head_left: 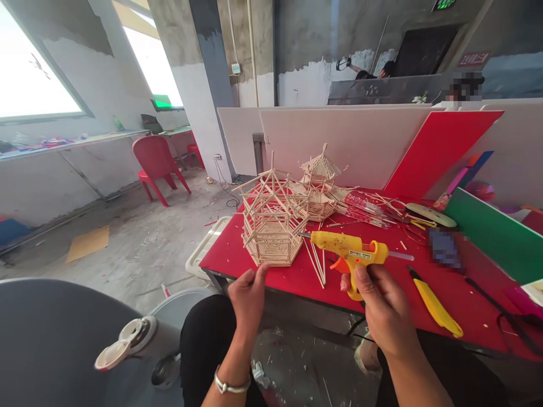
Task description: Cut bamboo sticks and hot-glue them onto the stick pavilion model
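Observation:
My right hand (384, 302) is wrapped round the handle of a yellow hot glue gun (339, 244) with an orange trigger. A clear glue stick (401, 256) sticks out of its back end. The gun's nozzle points left, by the right side of an open wooden-stick pavilion model (271, 226). My left hand (248, 288) is closed with the thumb up, just below the model's front base edge. I cannot tell whether it touches the model, and the inside of its fingers is hidden. Behind stands a second stick model, a tiered pagoda (320, 181).
Loose sticks (316, 263) and a yellow utility knife (436, 305) lie on the red tabletop (237, 249). Bagged sticks (369, 209) are farther back, before a white partition (331, 135). A red chair (156, 158) stands left. Two other people are beyond the partition.

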Demonstrator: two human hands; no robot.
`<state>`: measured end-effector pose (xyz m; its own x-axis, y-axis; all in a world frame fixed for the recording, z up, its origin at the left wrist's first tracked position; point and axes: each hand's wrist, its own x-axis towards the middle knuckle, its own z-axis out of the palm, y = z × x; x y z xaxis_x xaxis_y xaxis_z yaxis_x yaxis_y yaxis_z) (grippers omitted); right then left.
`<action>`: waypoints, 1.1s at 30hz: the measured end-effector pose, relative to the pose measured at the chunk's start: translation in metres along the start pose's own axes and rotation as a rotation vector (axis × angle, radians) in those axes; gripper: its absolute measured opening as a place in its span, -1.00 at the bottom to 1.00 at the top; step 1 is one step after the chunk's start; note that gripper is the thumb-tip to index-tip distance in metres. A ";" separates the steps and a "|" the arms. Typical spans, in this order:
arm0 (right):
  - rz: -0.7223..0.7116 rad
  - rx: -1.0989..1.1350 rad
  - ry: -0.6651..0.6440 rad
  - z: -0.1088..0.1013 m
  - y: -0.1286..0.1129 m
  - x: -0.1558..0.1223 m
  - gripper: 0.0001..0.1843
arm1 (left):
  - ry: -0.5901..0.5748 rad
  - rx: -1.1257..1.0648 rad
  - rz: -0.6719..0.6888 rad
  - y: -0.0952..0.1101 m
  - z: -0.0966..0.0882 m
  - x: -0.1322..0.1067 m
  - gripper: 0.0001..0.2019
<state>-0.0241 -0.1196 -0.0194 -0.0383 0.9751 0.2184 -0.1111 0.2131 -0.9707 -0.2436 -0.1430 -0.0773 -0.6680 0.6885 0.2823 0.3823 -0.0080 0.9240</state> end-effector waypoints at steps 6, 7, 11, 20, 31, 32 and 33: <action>-0.010 0.005 0.059 -0.008 0.003 0.001 -0.73 | 0.172 0.189 0.239 -0.031 0.008 0.043 -0.78; 0.001 -0.023 0.063 -0.009 0.002 0.001 -0.72 | 0.137 0.202 0.230 -0.036 0.013 0.050 -0.73; 0.026 -0.194 0.101 -0.013 -0.007 0.004 -0.69 | 0.098 0.175 0.256 -0.049 0.032 0.067 -0.79; -0.069 -0.631 0.097 -0.020 -0.023 0.018 -0.62 | 0.061 0.113 0.245 -0.060 0.039 0.072 -0.76; -0.376 -1.004 0.170 -0.029 -0.031 0.042 -0.51 | 0.118 0.272 0.421 -0.007 0.010 0.081 -0.76; -0.439 -1.088 0.200 -0.028 -0.032 0.044 -0.48 | 0.113 0.301 0.458 -0.001 0.008 0.081 -0.77; -0.503 -1.171 0.230 -0.027 -0.032 0.046 -0.46 | 0.108 0.331 0.491 0.004 0.006 0.080 -0.77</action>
<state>0.0051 -0.0800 0.0194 -0.0628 0.7359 0.6742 0.8712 0.3700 -0.3227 -0.2914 -0.0833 -0.0526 -0.4170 0.5839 0.6966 0.8296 -0.0686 0.5541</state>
